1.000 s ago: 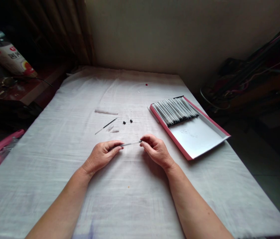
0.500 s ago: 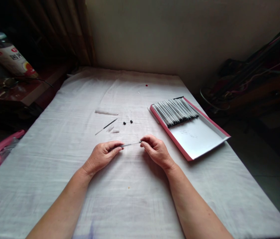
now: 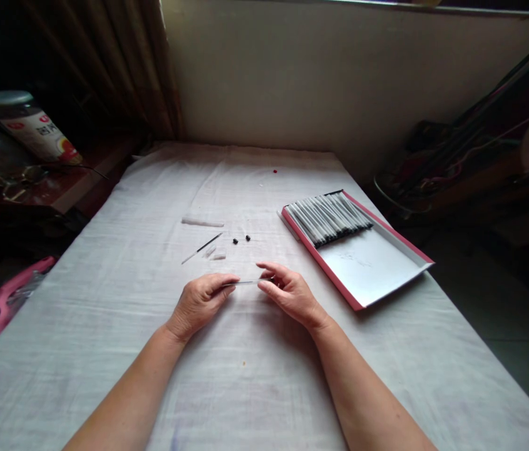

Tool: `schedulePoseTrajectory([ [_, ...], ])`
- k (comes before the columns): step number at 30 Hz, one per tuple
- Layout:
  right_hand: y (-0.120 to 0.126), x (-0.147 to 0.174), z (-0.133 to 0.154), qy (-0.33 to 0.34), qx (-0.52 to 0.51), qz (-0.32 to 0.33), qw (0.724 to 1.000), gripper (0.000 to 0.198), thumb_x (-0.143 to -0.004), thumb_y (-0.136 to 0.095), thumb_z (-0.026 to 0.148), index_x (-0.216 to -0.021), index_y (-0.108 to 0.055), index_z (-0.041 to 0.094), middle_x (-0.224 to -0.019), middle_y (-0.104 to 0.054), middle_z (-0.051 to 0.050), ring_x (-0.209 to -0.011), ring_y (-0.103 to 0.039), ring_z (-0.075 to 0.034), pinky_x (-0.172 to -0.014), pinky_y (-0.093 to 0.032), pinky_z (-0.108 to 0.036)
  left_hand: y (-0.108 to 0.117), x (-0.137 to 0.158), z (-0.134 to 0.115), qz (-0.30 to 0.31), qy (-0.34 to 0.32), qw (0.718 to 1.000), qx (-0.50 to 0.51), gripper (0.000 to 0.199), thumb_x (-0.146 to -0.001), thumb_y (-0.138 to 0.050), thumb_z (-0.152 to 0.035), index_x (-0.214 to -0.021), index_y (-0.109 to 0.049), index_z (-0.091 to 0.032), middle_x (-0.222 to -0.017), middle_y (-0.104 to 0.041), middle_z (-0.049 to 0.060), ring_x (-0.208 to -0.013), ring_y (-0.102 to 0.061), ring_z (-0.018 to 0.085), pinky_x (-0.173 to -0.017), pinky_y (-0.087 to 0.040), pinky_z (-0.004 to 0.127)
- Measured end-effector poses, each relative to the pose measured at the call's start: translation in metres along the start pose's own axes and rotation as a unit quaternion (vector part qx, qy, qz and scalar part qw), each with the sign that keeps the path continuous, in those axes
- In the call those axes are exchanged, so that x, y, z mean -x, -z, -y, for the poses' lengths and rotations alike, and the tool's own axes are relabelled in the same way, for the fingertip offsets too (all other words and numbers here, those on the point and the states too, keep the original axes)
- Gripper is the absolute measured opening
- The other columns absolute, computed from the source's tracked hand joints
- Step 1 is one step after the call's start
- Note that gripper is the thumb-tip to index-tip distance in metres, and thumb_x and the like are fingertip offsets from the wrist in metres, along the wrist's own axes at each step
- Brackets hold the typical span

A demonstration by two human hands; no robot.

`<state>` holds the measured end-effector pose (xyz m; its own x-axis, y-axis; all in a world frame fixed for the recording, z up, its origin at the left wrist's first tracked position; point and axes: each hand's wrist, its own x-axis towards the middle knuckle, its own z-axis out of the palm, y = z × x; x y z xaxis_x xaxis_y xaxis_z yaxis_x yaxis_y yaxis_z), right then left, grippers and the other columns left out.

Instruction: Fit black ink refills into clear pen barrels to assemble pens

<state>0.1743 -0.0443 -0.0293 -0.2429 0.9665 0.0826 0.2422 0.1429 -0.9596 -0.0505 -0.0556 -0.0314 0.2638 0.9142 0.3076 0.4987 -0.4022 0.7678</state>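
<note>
A slim pen (image 3: 246,282) lies level between my two hands, above the near middle of the table. Its left part is pinched in my left hand (image 3: 202,299). My right hand (image 3: 293,295) has its thumb and fingers around the other end, which they partly hide, while one finger is stretched out. Just beyond my hands, a pen refill (image 3: 202,248) with dark ink rests on the cloth. Two small clear caps (image 3: 218,257) are beside it, and two tiny black plugs (image 3: 235,241) sit to their right. Farther back lies a clear pen barrel (image 3: 202,222).
A pink-edged shallow box (image 3: 323,269) on the right holds a row of pens (image 3: 330,216) with black ends. A tiny red piece (image 3: 275,171) is near the far edge. At left stand a lidded jar (image 3: 41,134) and a pink-handled object (image 3: 1,300) off the table.
My right hand has shifted slightly left along the pen, and one finger has lifted and straightened. The left hand still grips the pen. The camera view has tilted up a little.
</note>
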Motion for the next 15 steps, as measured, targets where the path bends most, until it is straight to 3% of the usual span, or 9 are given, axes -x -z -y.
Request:
schedulePoseTrajectory([
  [3, -0.001, 0.001, 0.0, 0.056, 0.097, 0.02, 0.993, 0.018, -0.083, -0.063, 0.03, -0.095, -0.073, 0.021, -0.081, -0.069, -0.004, -0.072, -0.063, -0.016, -0.068, -0.049, -0.028, 0.0, -0.003, -0.001, 0.005, 0.016, 1.0, 0.0, 0.021, -0.085, -0.061, -0.03, -0.099, -0.073, -0.022, -0.093, -0.076, 0.005, -0.084, -0.071, 0.019, -0.078, -0.056, 0.028],
  [6, 0.001, 0.0, 0.0, 0.08, 0.142, 0.01, 0.987, 0.015, -0.086, -0.059, 0.027, -0.089, -0.073, 0.02, -0.082, -0.071, -0.005, -0.074, -0.064, -0.017, -0.071, -0.049, -0.029, 0.003, -0.008, 0.001, -0.042, 0.062, 0.997, -0.006, 0.025, -0.086, -0.058, -0.036, -0.097, -0.072, -0.019, -0.094, -0.075, 0.006, -0.084, -0.07, 0.019, -0.07, -0.055, 0.027],
  [11, 0.005, -0.002, -0.003, 0.059, 0.126, -0.037, 0.99, 0.013, -0.083, -0.058, 0.025, -0.086, -0.07, 0.02, -0.083, -0.072, -0.005, -0.076, -0.065, -0.017, -0.072, -0.05, -0.029, 0.013, -0.023, 0.006, -0.125, 0.072, 0.973, -0.178, 0.023, -0.087, -0.054, -0.034, -0.097, -0.071, -0.024, -0.098, -0.073, 0.005, -0.082, -0.066, 0.02, -0.075, -0.05, 0.029],
  [15, 0.006, -0.003, -0.006, 0.027, 0.083, -0.047, 0.995, 0.016, -0.082, -0.057, 0.029, -0.085, -0.07, 0.02, -0.081, -0.072, -0.005, -0.073, -0.064, -0.018, -0.07, -0.05, -0.029, 0.018, -0.041, 0.004, -0.064, 0.045, 0.942, -0.327, 0.021, -0.084, -0.057, -0.032, -0.099, -0.072, -0.026, -0.101, -0.07, 0.009, -0.095, -0.06, 0.028, -0.081, -0.044, 0.038],
])
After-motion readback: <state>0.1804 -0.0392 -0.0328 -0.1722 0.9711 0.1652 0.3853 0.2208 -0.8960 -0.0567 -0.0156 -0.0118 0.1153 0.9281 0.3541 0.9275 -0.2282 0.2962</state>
